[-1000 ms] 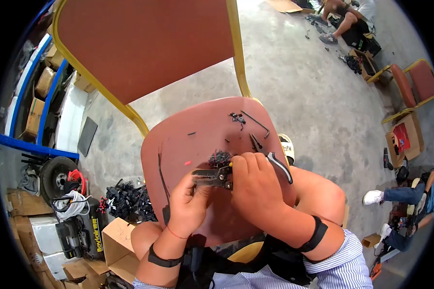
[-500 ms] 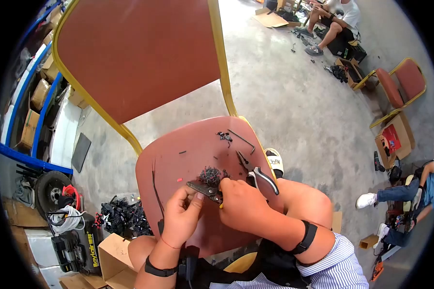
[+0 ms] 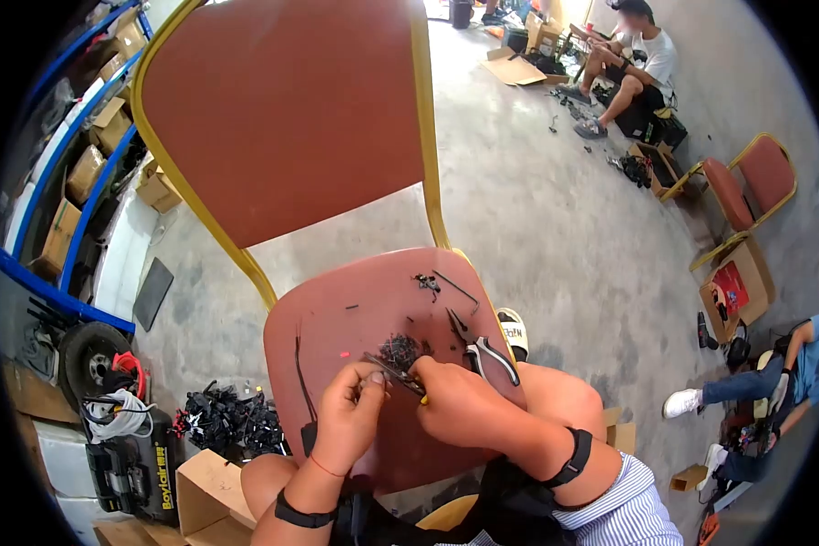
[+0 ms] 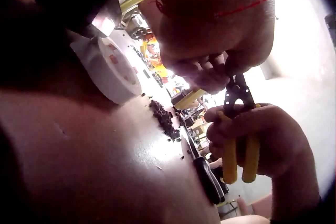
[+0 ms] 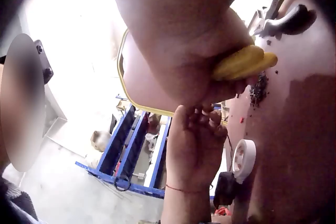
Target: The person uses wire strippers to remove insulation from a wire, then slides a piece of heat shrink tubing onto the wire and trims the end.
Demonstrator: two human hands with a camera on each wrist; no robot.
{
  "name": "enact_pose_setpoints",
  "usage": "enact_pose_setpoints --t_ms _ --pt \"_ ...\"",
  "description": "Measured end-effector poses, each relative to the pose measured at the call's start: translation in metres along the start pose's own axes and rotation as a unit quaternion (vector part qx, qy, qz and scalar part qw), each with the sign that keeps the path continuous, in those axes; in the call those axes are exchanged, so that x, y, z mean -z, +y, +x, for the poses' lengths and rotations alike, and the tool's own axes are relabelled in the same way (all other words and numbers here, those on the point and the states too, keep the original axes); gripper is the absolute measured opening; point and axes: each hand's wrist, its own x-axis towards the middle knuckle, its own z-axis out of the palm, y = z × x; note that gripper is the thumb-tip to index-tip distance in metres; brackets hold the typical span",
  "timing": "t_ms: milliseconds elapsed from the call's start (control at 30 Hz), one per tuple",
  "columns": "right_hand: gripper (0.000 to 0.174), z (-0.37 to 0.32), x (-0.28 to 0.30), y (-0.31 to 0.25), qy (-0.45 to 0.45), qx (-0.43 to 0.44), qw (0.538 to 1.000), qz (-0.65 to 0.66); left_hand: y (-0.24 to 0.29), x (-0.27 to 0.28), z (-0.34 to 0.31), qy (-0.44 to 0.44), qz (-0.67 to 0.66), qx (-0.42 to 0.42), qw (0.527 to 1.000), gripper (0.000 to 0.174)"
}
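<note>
Workshop interior, daylit: floor, seating and storage as found.
Bare grey concrete floor (image 3: pixel 555 200), stained in places. Red padded chair (image 3: pixel 291 118) with gold frame in the foreground; a second chair of the same type (image 3: pixel 755 177) at right, well apart. Blue steel racking (image 3: pixel 59 291) along the left side carries cardboard boxes (image 3: pixel 86 168). A wheel (image 3: pixel 86 350) and a compressor (image 3: pixel 136 469) stand near it. A person (image 3: pixel 642 55) sits low at the far end.

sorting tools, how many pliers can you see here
2: yellow-handled pliers gripped in the right hand; dark-handled pliers lying on the chair seat beside that hand. Others may be hidden.
</note>
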Motion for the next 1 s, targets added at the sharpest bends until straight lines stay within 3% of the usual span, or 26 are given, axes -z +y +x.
enact_pose_setpoints --t_ms 100,300,400,433,533,567,733,1000 --pt "0.034 -0.002 -0.008 0.007 0.086 0.082 0.991 -0.068 -0.008 0.003 0.0 -0.003 -0.02 0.023 1.0 0.013" --pt "0.037 -0.003 -0.01 0.01 0.102 0.055 0.989 -0.094 0.0 0.005 -0.002 -0.002 -0.013 0.039 0.999 0.01" --pt "0.04 -0.009 -0.012 0.009 0.161 0.104 0.977 -0.095 0.0 0.007 -0.007 -0.01 0.007 0.037 0.999 0.009" --pt "0.045 -0.009 -0.013 0.009 0.176 0.114 0.973 -0.1 0.006 0.009 -0.009 -0.025 -0.009 0.083 0.996 0.01" --pt "0.051 -0.007 -0.014 0.011 0.236 0.149 0.953 -0.118 0.005 0.006 -0.011 -0.047 -0.053 0.048 0.996 0.014" --pt "0.058 -0.005 -0.013 0.015 0.22 0.15 0.953 -0.142 0.007 0.005 -0.01 -0.056 -0.068 0.05 0.995 0.015" --pt "0.061 -0.005 -0.007 0.005 0.224 0.138 0.954 -0.14 0.008 0.009 -0.009 -0.083 -0.107 0.07 0.988 0.019" --pt "0.06 -0.005 -0.009 0.001 0.214 0.134 0.957 -0.143 0.005 0.004 -0.009 -0.043 -0.134 0.062 0.988 0.016"
